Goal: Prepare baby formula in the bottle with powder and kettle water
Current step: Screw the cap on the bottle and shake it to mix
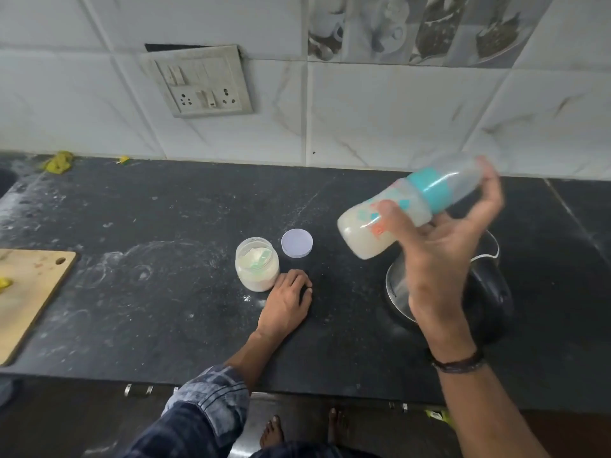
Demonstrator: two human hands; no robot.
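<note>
My right hand [439, 259] grips a baby bottle [363, 236] in the air above the kettle. The bottle lies tilted, its base down-left, with a teal collar and a clear cap pointing up-right. Milky white liquid fills its lower part. An open jar of white powder [256, 267] with a green scoop inside stands on the dark counter [165, 226]. The jar's pale round lid [297, 242] lies just behind it. My left hand [287, 302] rests on the counter, fingers curled down, right beside the jar. The steel kettle [396, 289] with its black handle sits beneath my right hand.
A wooden cutting board [29, 292] lies at the counter's left edge. White powder smears mark the counter's middle and left. A switch and socket plate [198, 82] sits on the tiled wall. Yellow scraps [59, 161] lie at the back left. Bare feet [274, 431] show below the counter's edge.
</note>
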